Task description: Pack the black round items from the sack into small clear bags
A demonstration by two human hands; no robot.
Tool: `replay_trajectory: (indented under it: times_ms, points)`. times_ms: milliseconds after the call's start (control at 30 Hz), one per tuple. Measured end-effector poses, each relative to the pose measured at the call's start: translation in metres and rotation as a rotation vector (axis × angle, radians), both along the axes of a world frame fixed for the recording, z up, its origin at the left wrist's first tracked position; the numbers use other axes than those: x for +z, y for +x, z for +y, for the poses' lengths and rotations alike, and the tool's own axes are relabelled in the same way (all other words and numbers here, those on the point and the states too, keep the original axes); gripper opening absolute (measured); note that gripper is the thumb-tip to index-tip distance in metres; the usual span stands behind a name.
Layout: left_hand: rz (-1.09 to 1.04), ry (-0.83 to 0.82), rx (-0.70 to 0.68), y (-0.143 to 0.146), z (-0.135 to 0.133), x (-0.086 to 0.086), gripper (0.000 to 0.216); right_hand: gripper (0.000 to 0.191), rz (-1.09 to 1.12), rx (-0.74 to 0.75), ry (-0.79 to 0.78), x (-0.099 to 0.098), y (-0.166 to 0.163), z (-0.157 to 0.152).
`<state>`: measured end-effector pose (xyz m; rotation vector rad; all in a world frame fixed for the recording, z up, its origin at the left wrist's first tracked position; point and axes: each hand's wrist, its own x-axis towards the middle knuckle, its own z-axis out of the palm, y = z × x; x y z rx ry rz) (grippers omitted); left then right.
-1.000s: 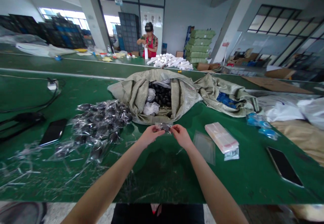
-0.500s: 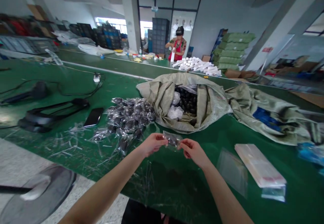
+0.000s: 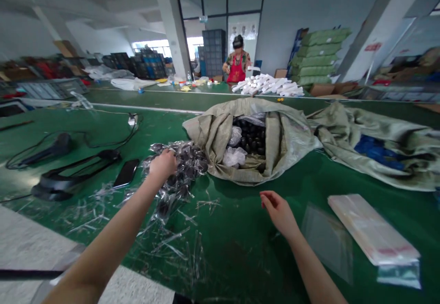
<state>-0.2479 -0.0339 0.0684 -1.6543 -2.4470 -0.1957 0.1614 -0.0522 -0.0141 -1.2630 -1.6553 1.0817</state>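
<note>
My left hand (image 3: pixel 164 164) reaches over a heap of small dark rounded items in clear plastic bags (image 3: pixel 189 161). Its fingertips point down into the heap and are hidden, so I cannot see whether they grip a packet. Over the green table (image 3: pixel 237 230), in front of the sack, my right hand (image 3: pixel 277 210) has its fingers curled toward the thumb. Whatever is in that pinch, if anything, is too small to make out. Behind the hands, a large woven sack (image 3: pixel 220 143) lies with its mouth open, showing black rounded pieces (image 3: pixel 253 138) and crumpled clear plastic (image 3: pixel 234 156).
Clear strips (image 3: pixel 175 244) litter the near table. A phone (image 3: pixel 126 173) and a black strap-like frame (image 3: pixel 68 178) lie left. On the right are a flat clear bag (image 3: pixel 328 240), a bag stack (image 3: pixel 373 226) and another sack (image 3: pixel 343 127). A person (image 3: pixel 237 63) stands beyond white boxes (image 3: pixel 268 85).
Half a second ago both hands held a bagged dark item between them. My left hand has moved left to the heap, and my right hand has moved slightly right, away from it.
</note>
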Motion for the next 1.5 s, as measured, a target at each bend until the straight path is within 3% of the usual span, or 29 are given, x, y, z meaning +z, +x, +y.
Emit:
replay_trajectory:
  times_ms: [100,200,300,400,567,767,933,1033,1100,1167,1300,1400,1500]
  points:
    - [-0.002,0.122,-0.206,0.056,0.032,0.006,0.034,0.033,-0.178,-0.148,0.158,0.001,0.01,0.002]
    - [-0.115,0.059,-0.468,0.128,0.085,0.007,0.035,0.03,-0.353,-0.214,0.217,0.0,0.018,0.005]
    - [-0.162,-0.042,-0.536,0.195,0.147,0.0,0.032,0.027,-0.53,-0.235,0.252,-0.003,0.024,0.008]
    - [-0.168,-0.107,-0.552,0.241,0.199,-0.009,0.028,0.028,-0.669,-0.259,0.224,-0.005,0.031,0.012]
    - [-0.183,-0.216,-0.466,0.277,0.244,-0.023,0.037,0.026,-0.765,-0.288,0.061,-0.005,0.04,0.016]
    - [-0.195,-0.236,-0.403,0.291,0.262,-0.034,0.036,0.028,-0.813,-0.414,-0.126,0.003,0.058,0.019]
    - [-0.225,-0.036,-0.415,0.287,0.243,-0.01,0.046,0.037,-0.812,-0.397,-0.155,0.004,0.062,0.018]
    - [-0.276,0.163,-0.552,0.273,0.202,0.01,0.049,0.037,-0.856,-0.404,-0.163,0.013,0.063,0.016]
    - [-0.372,0.193,-0.715,0.262,0.163,0.011,0.046,0.034,-0.898,-0.438,-0.164,0.024,0.066,0.013]
    - [-0.451,0.075,-0.836,0.251,0.119,0.0,0.044,0.032,-0.949,-0.479,-0.155,0.036,0.074,0.007]
    - [-0.476,-0.113,-0.935,0.235,0.049,-0.046,0.039,0.043,-1.056,-0.435,-0.272,0.04,0.095,-0.008]
    - [-0.434,-0.114,-0.853,0.228,0.023,-0.074,0.035,0.046,-1.098,-0.349,-0.387,0.024,0.104,-0.017]
    - [-0.398,-0.087,-0.789,0.225,0.015,-0.082,0.035,0.046,-1.121,-0.338,-0.395,0.006,0.103,-0.02]
